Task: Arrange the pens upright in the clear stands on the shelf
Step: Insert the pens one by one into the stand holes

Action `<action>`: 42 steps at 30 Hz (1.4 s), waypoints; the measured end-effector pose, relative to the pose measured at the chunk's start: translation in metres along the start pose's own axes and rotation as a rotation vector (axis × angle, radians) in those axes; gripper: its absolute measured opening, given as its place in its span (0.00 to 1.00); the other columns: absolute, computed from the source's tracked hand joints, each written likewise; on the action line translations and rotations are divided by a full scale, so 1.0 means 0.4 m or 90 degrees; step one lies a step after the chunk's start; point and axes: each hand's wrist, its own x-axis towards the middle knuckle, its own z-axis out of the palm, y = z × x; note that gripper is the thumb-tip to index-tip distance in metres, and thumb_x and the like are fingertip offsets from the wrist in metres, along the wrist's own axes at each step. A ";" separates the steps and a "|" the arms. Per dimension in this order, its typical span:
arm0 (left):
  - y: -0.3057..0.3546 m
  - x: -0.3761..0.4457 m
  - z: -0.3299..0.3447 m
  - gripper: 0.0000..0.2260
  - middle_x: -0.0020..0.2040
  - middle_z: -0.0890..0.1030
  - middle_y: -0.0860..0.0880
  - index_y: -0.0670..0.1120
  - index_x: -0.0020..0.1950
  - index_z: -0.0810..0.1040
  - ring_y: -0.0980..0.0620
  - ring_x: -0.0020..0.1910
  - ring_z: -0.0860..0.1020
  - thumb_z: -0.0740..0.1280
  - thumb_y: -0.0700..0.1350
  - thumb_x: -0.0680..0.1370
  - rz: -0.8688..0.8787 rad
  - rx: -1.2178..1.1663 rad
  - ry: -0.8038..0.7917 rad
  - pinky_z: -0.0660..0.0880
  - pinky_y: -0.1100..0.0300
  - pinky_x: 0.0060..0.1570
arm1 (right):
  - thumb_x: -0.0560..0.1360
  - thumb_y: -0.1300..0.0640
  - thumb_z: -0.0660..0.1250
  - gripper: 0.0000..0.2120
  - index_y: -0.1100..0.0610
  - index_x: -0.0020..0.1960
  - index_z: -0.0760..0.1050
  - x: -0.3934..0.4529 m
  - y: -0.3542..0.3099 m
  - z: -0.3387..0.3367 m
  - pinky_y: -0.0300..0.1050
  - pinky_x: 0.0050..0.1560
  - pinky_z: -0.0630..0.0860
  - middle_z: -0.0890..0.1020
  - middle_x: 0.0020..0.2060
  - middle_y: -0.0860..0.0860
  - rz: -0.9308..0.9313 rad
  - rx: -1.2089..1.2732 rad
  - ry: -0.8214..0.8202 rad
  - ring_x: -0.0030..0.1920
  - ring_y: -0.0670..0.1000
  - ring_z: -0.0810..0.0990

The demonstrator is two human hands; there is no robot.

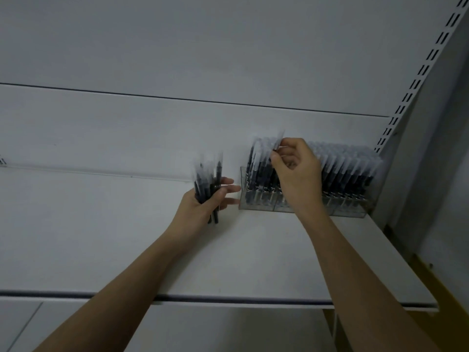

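We are partway through filling the clear stands [304, 207], which sit in a row against the back edge of the shelf [253, 262], reaching into its right rear corner. The stands toward that corner look packed with upright pens [350, 168], capped ends up; the stand at the left end of the row seems to be the one we are filling.

Our left hand [205, 201] is wrapped around a bundle of pens [208, 179], held upright just left of the row, with its fingertips reaching toward the wall of the left end stand; we cannot tell whether they touch it. Our right hand [294, 163] is raised over the left end stand, thumb and fingers pinching the upper part of 1 pen [278, 141], whose capped end sticks up above the fingers. Its lower end is hidden among the pens already standing, so we cannot tell whether it is seated.

We judge the step in hand to be seating this 1 pen. The next move calls for guiding it straight down into a free gap without tipping its neighbours, letting go, then pinching the next pen out of the bundle while our left hand keeps the rest together.
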 end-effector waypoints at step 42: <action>-0.005 -0.029 0.003 0.15 0.61 0.81 0.36 0.39 0.67 0.76 0.34 0.54 0.82 0.63 0.35 0.79 -0.270 -0.211 -0.230 0.81 0.48 0.53 | 0.77 0.59 0.71 0.03 0.57 0.50 0.80 -0.202 0.043 0.043 0.40 0.42 0.80 0.85 0.43 0.51 0.259 0.235 -0.182 0.42 0.50 0.86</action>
